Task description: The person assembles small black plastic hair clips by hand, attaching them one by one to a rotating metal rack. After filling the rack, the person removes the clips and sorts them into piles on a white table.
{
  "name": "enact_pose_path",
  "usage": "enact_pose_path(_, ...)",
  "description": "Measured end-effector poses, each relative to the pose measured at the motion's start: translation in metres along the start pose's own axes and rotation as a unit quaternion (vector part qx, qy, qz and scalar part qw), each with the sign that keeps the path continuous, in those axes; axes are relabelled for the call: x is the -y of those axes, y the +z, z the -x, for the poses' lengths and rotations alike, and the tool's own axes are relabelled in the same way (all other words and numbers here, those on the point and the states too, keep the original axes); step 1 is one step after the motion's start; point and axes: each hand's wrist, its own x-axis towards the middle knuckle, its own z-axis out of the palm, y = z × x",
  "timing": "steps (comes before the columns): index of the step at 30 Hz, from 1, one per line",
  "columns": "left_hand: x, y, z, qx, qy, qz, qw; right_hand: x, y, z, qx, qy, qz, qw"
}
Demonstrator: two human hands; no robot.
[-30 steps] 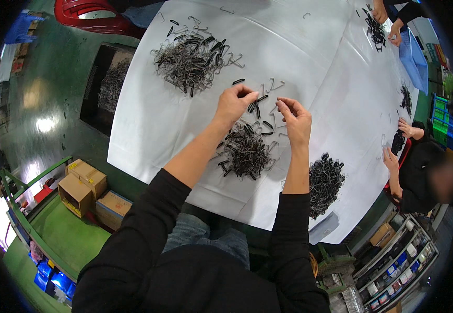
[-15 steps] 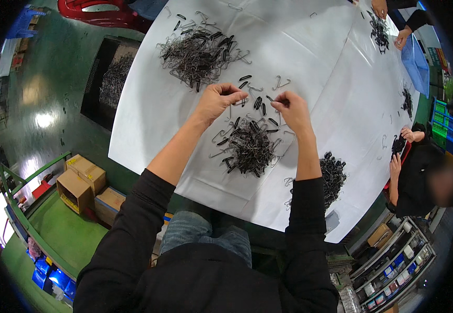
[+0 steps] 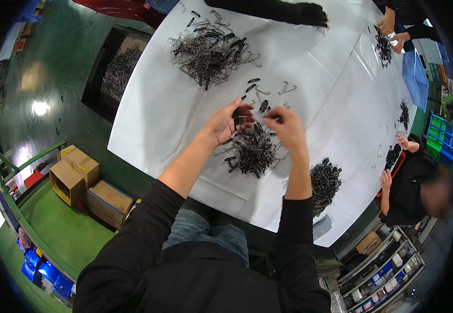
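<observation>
On the white-covered table [image 3: 336, 99], my left hand [image 3: 226, 123] is turned palm up with loosely curled fingers. Dark bits show against its fingers, too blurred to name. My right hand [image 3: 288, 129] is just right of it, thumb and fingertips pinched together; whatever they grip is hidden. Beneath both hands lies a pile of wire hooks and black sleeve-like pieces [image 3: 252, 154]. Several loose black pieces [image 3: 264, 106] and bent wire hooks [image 3: 287, 88] lie just beyond my hands. A larger tangled pile of wire hooks [image 3: 205, 60] is at the far left.
A pile of black pieces [image 3: 324, 182] lies by my right forearm. Another person's black sleeve [image 3: 273, 11] reaches over the far edge. Co-workers' hands [image 3: 387, 23] handle pieces at right. A black crate of hooks [image 3: 117, 73] and cardboard boxes [image 3: 109, 201] stand on the left floor.
My left hand has turned palm up and dropped toward the near pile. My right hand has moved slightly down and closer to it. A black sleeve has come in over the far edge.
</observation>
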Motion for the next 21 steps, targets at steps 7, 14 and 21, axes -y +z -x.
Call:
enact_pose_path(7, 0.001, -0.033, -0.001, -0.056, 0.023, 0.011, 0.998, 0.03, 0.025, -0.071, -0.098, -0.117, 0.271, 0.95)
enact_pose_path(14, -0.015, -0.034, 0.02, -0.099, 0.067, 0.021, 0.993, 0.026, 0.026, -0.086, 0.019, -0.153, 0.282, 0.947)
enact_pose_path(21, -0.021, -0.038, 0.012, -0.097, 0.075, 0.056, 0.991, 0.029, 0.03, -0.081, -0.016, -0.165, 0.389, 0.906)
